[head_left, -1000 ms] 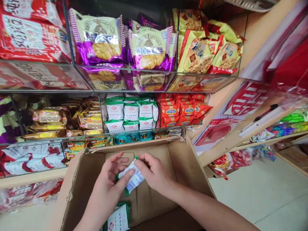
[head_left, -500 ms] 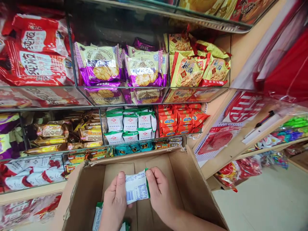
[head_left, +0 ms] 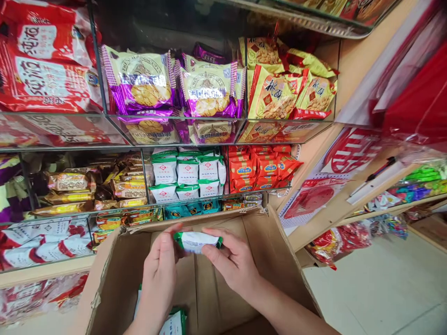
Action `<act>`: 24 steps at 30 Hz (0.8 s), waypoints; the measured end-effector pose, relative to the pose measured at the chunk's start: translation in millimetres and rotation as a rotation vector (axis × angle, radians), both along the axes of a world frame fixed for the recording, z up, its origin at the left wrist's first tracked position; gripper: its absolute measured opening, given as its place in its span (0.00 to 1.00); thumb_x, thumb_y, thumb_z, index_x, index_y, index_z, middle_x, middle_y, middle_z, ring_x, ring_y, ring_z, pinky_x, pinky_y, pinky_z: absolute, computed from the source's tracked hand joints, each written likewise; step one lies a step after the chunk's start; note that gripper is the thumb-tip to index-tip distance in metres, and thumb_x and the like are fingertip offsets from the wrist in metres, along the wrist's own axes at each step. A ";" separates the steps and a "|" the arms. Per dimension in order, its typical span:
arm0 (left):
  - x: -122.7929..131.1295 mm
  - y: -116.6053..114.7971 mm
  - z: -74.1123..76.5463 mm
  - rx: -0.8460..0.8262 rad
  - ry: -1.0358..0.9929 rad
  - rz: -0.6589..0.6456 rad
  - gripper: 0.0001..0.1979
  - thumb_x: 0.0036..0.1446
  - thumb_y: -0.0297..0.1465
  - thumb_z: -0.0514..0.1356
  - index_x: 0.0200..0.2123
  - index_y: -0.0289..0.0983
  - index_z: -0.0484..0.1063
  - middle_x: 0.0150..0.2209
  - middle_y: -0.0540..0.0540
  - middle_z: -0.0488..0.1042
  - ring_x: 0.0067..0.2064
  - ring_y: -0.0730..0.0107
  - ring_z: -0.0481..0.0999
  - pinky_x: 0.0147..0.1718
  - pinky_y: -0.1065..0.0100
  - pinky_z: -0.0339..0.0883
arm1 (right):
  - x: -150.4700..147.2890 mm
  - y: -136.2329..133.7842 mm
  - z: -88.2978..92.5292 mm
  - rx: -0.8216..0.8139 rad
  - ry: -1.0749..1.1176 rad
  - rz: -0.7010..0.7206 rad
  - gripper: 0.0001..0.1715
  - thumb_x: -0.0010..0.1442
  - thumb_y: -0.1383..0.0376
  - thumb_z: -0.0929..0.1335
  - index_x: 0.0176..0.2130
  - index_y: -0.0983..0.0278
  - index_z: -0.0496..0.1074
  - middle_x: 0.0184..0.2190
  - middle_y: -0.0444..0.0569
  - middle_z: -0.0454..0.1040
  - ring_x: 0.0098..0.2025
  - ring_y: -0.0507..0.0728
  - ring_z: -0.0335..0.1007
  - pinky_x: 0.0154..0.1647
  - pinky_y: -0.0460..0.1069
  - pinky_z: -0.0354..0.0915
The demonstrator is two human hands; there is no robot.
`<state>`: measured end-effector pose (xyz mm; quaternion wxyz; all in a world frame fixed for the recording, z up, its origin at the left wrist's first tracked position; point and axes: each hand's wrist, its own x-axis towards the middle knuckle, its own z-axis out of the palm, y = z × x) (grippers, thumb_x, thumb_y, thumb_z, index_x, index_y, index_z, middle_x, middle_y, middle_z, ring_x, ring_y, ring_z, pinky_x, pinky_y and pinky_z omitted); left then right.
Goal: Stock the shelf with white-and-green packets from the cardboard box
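Observation:
Both hands hold one small white-and-green snack packet [head_left: 197, 242] over an open cardboard box [head_left: 275, 260]. My left hand [head_left: 161, 272] pinches its left end and my right hand [head_left: 232, 260] pinches its right end, so the packet lies edge-on and level. More of the same packets [head_left: 176, 322] lie at the bottom of the box beneath my left forearm. Straight ahead, a glass shelf compartment holds stacked rows of matching white-and-green packets [head_left: 187, 176].
Glass shelves carry purple biscuit bags [head_left: 174, 86], yellow-red bags [head_left: 288, 90], orange packets [head_left: 260, 167] and red bags [head_left: 42, 70] at the left. A wooden shelf unit [head_left: 335, 204] with red items and a pen stands to the right. Pale floor [head_left: 384, 288] lies at lower right.
The packet was turned from face-up to edge-on and lifted slightly toward the shelf. Both hands kept their grip on its ends. The camera view tilted a little.

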<state>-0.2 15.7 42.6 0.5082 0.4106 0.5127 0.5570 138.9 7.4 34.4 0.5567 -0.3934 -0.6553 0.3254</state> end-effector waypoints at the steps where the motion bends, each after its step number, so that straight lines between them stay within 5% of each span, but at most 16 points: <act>1: 3.5 -3.0 2.6 -0.036 -0.090 -0.041 0.23 0.52 0.51 0.48 0.42 0.41 0.67 0.28 0.50 0.73 0.27 0.71 0.70 0.24 0.72 0.65 | 2.6 0.1 1.7 0.166 -0.094 -0.057 0.14 0.56 0.66 0.65 0.44 0.61 0.68 0.39 0.50 0.72 0.40 0.54 0.68 0.41 0.50 0.67; 3: 8.6 -9.2 8.5 -0.131 -0.300 -0.133 0.23 0.53 0.48 0.50 0.48 0.42 0.63 0.35 0.46 0.74 0.36 0.66 0.73 0.31 0.68 0.68 | 7.2 -0.5 3.1 0.417 -0.282 -0.092 0.18 0.54 0.71 0.64 0.46 0.61 0.67 0.42 0.51 0.71 0.47 0.56 0.63 0.48 0.54 0.64; 6: 9.1 -15.0 14.4 -0.212 -0.476 -0.141 0.26 0.47 0.35 0.63 0.51 0.46 0.62 0.35 0.49 0.74 0.38 0.71 0.72 0.34 0.74 0.68 | 10.4 -4.8 1.3 0.518 -0.428 -0.018 0.23 0.50 0.76 0.62 0.47 0.63 0.66 0.46 0.54 0.67 0.52 0.58 0.58 0.51 0.57 0.61; 9: 3.7 -14.9 13.5 -0.185 -0.425 -0.082 0.30 0.42 0.29 0.66 0.51 0.48 0.63 0.25 0.55 0.70 0.30 0.76 0.70 0.29 0.78 0.66 | 8.5 -11.3 -1.0 0.377 -0.288 -0.052 0.24 0.49 0.76 0.60 0.46 0.62 0.64 0.51 0.54 0.62 0.55 0.59 0.56 0.53 0.59 0.59; 11: 0.7 -13.6 11.0 -0.153 -0.380 -0.074 0.31 0.42 0.30 0.66 0.51 0.49 0.63 0.20 0.57 0.65 0.27 0.76 0.69 0.26 0.79 0.65 | 5.1 -14.4 -2.4 0.145 -0.097 -0.056 0.21 0.52 0.72 0.62 0.47 0.61 0.62 0.50 0.54 0.62 0.51 0.58 0.60 0.48 0.55 0.64; 16: 1.2 -16.0 7.9 -0.138 -0.339 -0.044 0.34 0.40 0.31 0.68 0.51 0.50 0.62 0.15 0.60 0.60 0.24 0.77 0.68 0.27 0.77 0.66 | -4.2 -12.2 -7.1 -0.361 0.311 0.067 0.24 0.50 0.63 0.67 0.45 0.62 0.57 0.35 0.48 0.68 0.35 0.53 0.69 0.36 0.48 0.68; 21: -5.3 -17.2 6.0 -0.212 -0.217 -0.117 0.21 0.35 0.33 0.69 0.37 0.40 0.72 0.30 0.52 0.74 0.39 0.70 0.72 0.37 0.76 0.66 | -0.1 -5.2 -4.5 -0.347 0.247 0.037 0.21 0.48 0.65 0.67 0.41 0.62 0.57 0.33 0.47 0.66 0.33 0.52 0.67 0.33 0.48 0.67; 24: -8.5 -14.5 2.2 -0.210 -0.220 -0.098 0.16 0.38 0.33 0.68 0.33 0.40 0.70 0.29 0.55 0.73 0.37 0.73 0.71 0.36 0.77 0.65 | 1.0 -7.9 -0.9 -0.059 -0.091 -0.157 0.15 0.52 0.67 0.65 0.42 0.62 0.60 0.38 0.51 0.66 0.41 0.55 0.65 0.40 0.52 0.66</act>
